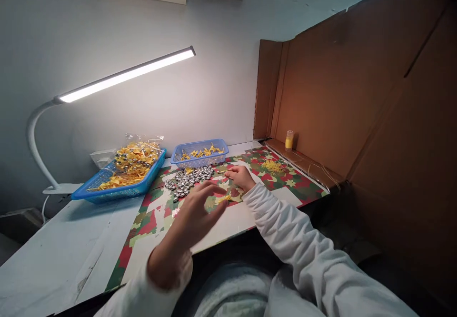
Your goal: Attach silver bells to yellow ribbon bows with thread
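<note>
Large blue basket point(117, 195): heaped with yellow pieces point(137, 161), silver parts showing among them and clear plastic on top; possibly the finished share, though whether yellow and silver are joined is too small to tell.
Silver beads point(193, 177): many, loose on the patterned cover point(124, 256), just in front of the smaller basket; judged as stock left to use, so the work seems well short of its end. Surface shiny, shape rounded.
Left hand point(194, 212): raised over the near cover, thumb and fingers spread wide, nothing visibly gripped.
Small blue basket point(203, 161): a thin layer of yellow pieces, pointed in outline; finished or waiting, cannot be told.
Single yellow piece point(225, 198): seen beyond the left thumb, right of the beads; apparently the item in hand or next to it, contact unclear. Bright, small, irregular in outline.
Right hand point(243, 178): fingertips narrowed together above the cover, right of the beads; whether they hold anything cannot be told.
Yellow strands point(273, 165): loose, thin, tangled heap, apparently unused.
</note>
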Available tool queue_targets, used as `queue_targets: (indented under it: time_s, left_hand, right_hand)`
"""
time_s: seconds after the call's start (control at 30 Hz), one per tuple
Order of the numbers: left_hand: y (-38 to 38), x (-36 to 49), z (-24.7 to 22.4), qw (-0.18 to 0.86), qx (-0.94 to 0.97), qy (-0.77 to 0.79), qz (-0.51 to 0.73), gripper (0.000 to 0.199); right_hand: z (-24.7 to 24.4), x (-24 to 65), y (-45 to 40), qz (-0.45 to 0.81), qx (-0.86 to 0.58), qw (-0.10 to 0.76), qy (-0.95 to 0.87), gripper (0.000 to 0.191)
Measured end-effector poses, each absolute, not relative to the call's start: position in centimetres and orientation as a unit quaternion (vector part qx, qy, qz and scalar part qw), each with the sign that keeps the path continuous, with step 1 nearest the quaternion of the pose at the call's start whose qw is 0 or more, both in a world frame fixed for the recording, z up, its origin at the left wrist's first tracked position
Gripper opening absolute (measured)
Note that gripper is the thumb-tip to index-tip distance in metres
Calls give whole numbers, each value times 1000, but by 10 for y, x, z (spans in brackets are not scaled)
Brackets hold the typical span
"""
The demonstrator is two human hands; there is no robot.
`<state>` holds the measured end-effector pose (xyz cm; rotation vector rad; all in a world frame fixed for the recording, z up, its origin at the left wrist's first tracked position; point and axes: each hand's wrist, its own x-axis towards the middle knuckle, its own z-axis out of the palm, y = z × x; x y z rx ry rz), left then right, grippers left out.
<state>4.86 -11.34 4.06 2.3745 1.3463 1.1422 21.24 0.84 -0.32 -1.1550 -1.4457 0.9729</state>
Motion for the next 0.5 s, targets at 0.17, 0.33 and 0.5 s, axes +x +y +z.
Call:
queue_targets:
  time_s: [0.17, 0.33, 0.5]
  left_hand:
    - [-69, 56, 22, 110, 775, 610, 122, 25]
    - [-52, 60, 9, 141, 762, 621, 120, 17]
    - [-47, 57, -4, 165, 782, 578, 164, 12]
  right_hand:
    - [8, 231, -11, 439, -510, 325, -665, 11]
    - [7, 229, -21, 415, -515, 228, -714, 11]
    - [0, 225, -17, 435, -474, 237, -728, 13]
